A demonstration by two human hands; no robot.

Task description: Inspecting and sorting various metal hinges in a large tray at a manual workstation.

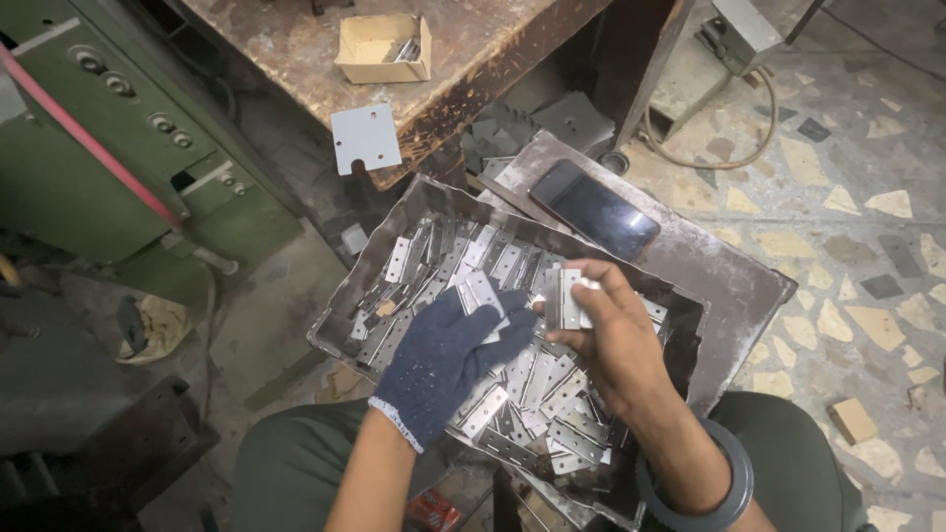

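A dark metal tray (345, 317) rests on my lap, filled with several small silver hinges (552, 389). My left hand (443, 360), in a dark blue knitted glove, lies over the pile and pinches a hinge leaf (483, 293) at its fingertips. My bare right hand (616, 340) grips a small stack of hinges (570, 299) upright above the tray's middle. The two hands almost touch. A grey bangle (729, 488) circles my right wrist.
A black phone (594, 209) lies on a metal sheet (729, 271) behind the tray. A rusty workbench (463, 59) carries a small cardboard box (379, 47); a square steel plate (365, 138) leans at its edge. A green machine (108, 148) stands left. Terrazzo floor right.
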